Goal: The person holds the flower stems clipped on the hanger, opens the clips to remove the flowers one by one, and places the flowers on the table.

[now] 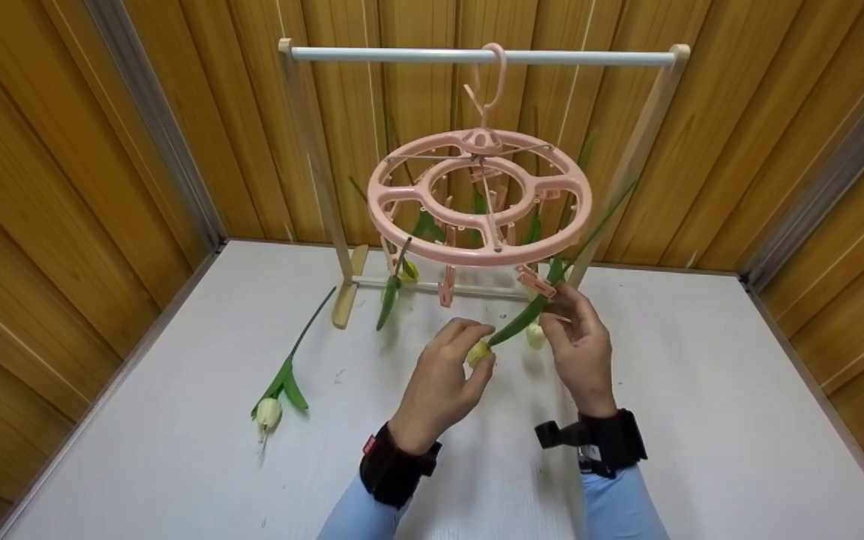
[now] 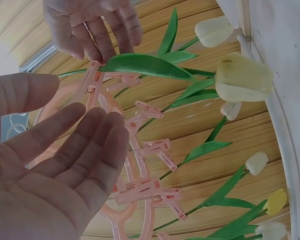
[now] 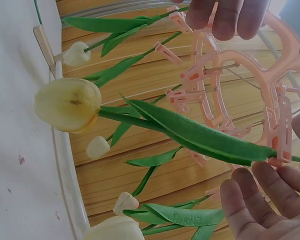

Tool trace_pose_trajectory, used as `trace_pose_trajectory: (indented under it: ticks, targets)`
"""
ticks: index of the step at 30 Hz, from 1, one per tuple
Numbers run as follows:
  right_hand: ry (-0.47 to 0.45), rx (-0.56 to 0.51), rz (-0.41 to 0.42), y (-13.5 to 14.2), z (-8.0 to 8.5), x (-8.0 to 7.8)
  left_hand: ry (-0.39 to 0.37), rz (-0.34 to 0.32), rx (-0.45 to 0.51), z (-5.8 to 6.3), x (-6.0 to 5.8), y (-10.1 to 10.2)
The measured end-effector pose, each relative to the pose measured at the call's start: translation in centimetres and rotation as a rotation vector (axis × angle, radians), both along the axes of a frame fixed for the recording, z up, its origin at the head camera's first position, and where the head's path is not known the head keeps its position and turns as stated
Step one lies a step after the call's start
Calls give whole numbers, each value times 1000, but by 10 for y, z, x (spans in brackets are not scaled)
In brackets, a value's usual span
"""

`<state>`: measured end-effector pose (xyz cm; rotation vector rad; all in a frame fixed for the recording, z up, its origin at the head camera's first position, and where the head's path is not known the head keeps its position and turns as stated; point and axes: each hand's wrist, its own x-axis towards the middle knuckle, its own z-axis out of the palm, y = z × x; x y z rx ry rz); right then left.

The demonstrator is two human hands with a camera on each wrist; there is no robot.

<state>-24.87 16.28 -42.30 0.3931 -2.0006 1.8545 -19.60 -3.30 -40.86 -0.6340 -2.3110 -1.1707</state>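
A pale yellow tulip [image 1: 480, 353] hangs tilted by its stem from a pink clothespin [image 1: 535, 281] on the near right of a round pink clip hanger [image 1: 432, 251]. My left hand [image 1: 439, 375] is beside the bloom in the head view; in the left wrist view its fingers and thumb are spread apart with nothing between them. Close to the clothespin is my right hand [image 1: 582, 352], its loosely bent fingers [image 3: 265, 185] right at the clip and stem in the right wrist view. The thumb sits near the clip's other end.
Several more tulips hang bloom down from the hanger, one with a green leaf [image 1: 388, 300] at the left. The hanger hooks over a white rail [image 1: 387, 55] on a wooden stand. A white tulip [image 1: 269, 412] lies on the white table [image 1: 177, 465] at left. An unoccupied clothespin [image 1: 446, 291] dangles in front.
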Motion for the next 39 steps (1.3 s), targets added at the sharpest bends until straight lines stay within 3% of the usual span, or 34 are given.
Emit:
trace_pose_trajectory:
  ticks: [19,25,31,39]
  targets:
    - [86,70,110,-17,6,12,44,39,10,-8,-7,0]
    - [72,111,166,-24,10,17,38,74,19,-13,-12,-3]
    - [89,152,250,-30,12,23,67,90,62,-15,-17,-6]
    - [190,203,329,-35,10,26,91,114,160,-13,-19,-10]
